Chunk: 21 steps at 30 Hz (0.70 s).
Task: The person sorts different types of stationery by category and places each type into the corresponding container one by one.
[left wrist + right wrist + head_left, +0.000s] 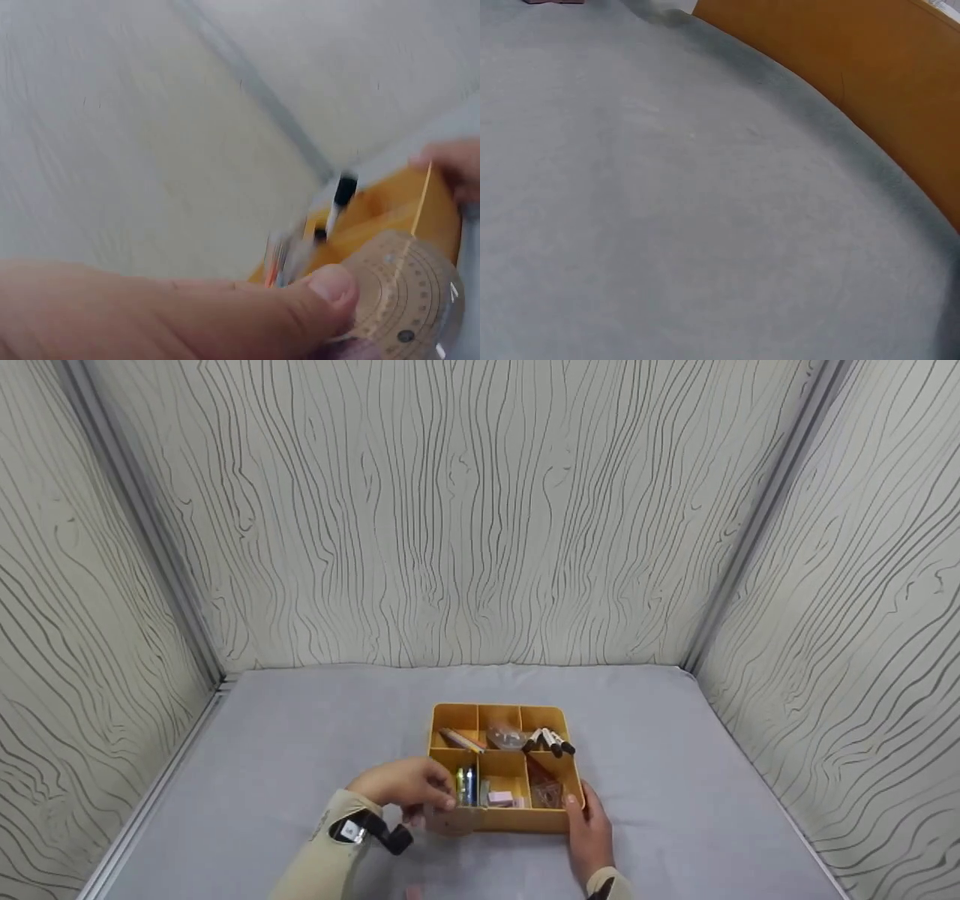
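My left hand (pixel 409 784) pinches a clear protractor (pixel 409 292) between thumb and fingers. It is over the front left edge of a yellow divided tray (pixel 525 821). My right hand (pixel 590 836) grips the tray's front right corner, the thumb on the rim. Inside the tray, pencils (pixel 461 739) are at back left, a clear rounded item (pixel 506 739) at back middle, and black-capped markers (pixel 553 742) at back right. Green and blue cylinders (pixel 466 784) stand front left, with pink and white erasers (pixel 500 798) beside them at front middle. Clear and reddish pieces (pixel 547 793) fill the front right compartment.
The tray rests on a table covered in grey cloth (pixel 300 720). A small pinkish object (pixel 414 892) lies near the front edge, mostly cut off by the frame. Wood-patterned panels (pixel 450 510) enclose the table at the back and both sides.
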Each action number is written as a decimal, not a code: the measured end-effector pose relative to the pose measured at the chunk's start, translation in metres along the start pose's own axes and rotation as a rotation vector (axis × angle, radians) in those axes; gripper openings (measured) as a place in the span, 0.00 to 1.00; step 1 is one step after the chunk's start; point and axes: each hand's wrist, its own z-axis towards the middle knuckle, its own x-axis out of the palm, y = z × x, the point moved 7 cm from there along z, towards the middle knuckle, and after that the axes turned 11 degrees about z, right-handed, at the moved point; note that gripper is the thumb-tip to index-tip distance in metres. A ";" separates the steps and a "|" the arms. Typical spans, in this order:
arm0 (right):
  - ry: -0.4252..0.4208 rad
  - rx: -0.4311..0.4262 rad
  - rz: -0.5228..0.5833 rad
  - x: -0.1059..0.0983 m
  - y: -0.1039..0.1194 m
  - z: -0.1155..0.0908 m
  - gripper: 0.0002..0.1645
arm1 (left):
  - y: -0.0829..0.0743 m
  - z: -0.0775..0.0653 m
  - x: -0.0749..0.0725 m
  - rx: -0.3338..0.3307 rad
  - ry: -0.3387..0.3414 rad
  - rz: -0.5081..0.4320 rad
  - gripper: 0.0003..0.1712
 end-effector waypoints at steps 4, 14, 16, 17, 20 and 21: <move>0.007 0.023 0.011 0.001 -0.001 0.000 0.39 | -0.040 0.028 0.008 0.042 -0.069 0.040 0.05; 0.006 0.031 0.019 0.000 0.001 0.002 0.39 | -0.061 0.084 0.038 -0.035 -0.274 -0.109 0.04; 0.005 0.019 0.025 0.000 0.001 0.001 0.39 | -0.057 0.088 0.044 -0.043 -0.294 -0.172 0.06; 0.006 0.014 0.029 0.001 0.001 0.001 0.38 | -0.055 0.090 0.046 -0.048 -0.301 -0.198 0.07; 0.008 0.001 0.035 0.001 0.001 -0.001 0.37 | -0.052 0.089 0.050 -0.033 -0.319 -0.228 0.12; 0.006 -0.005 0.038 0.001 0.001 -0.001 0.37 | -0.052 0.087 0.049 -0.026 -0.325 -0.212 0.13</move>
